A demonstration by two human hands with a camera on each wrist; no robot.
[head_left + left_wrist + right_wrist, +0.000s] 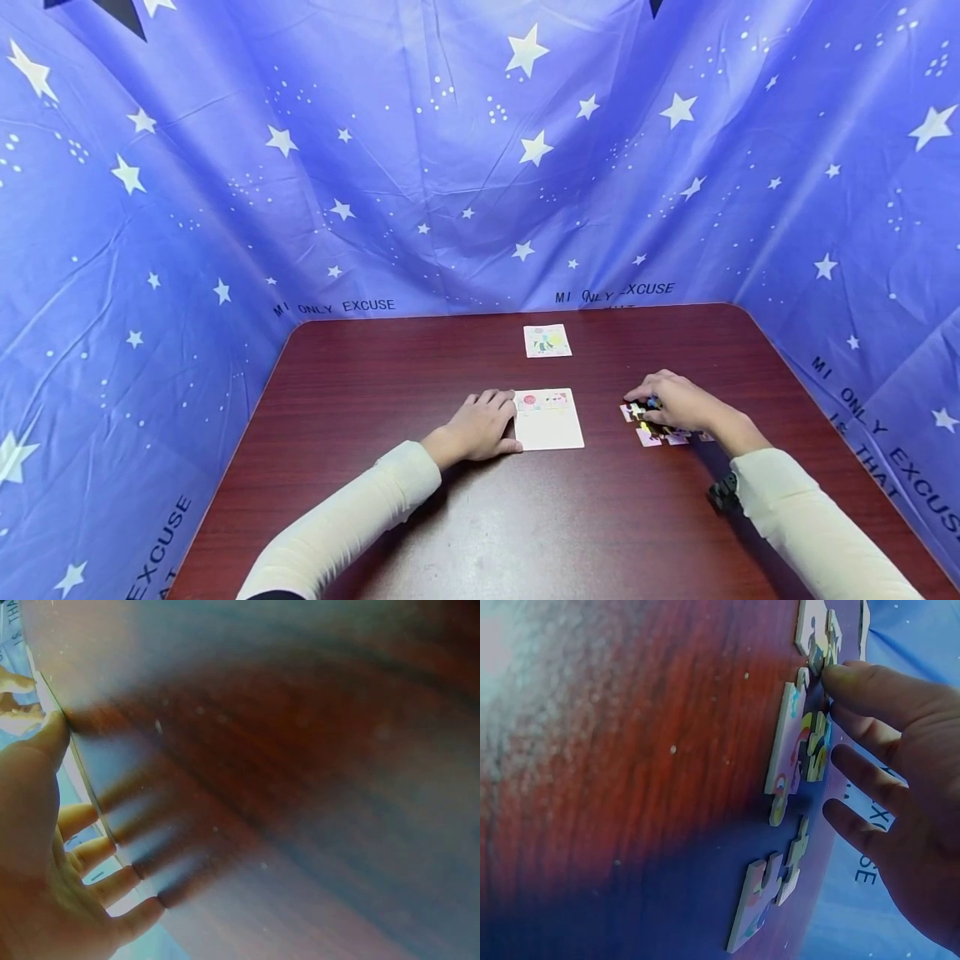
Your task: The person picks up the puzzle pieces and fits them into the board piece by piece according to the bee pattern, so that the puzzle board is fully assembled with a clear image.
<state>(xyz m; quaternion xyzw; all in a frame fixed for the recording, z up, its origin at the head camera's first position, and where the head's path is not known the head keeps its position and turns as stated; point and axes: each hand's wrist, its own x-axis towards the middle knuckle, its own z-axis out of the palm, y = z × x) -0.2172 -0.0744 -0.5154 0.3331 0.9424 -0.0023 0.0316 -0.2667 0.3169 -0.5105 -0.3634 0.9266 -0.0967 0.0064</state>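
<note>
My left hand (483,427) rests at the left side of a white square puzzle board (549,429), its thumb by the lower left corner. In the left wrist view its fingers (94,853) are spread along the board's thin edge, with the tips down at the table. The board has a strip of coloured picture along its top. To the right, my right hand (678,402) reaches over several loose jigsaw pieces (649,437) and partly hides them. In the right wrist view the thumb tip is right at a piece (819,646), while the other fingers extend loosely beside the pieces.
A square picture card (547,341) lies farther back, behind the board. The dark red wooden table (390,367) is bordered by a blue star-patterned cloth (450,167) at the back and sides. A dark object (723,493) shows at the right wrist.
</note>
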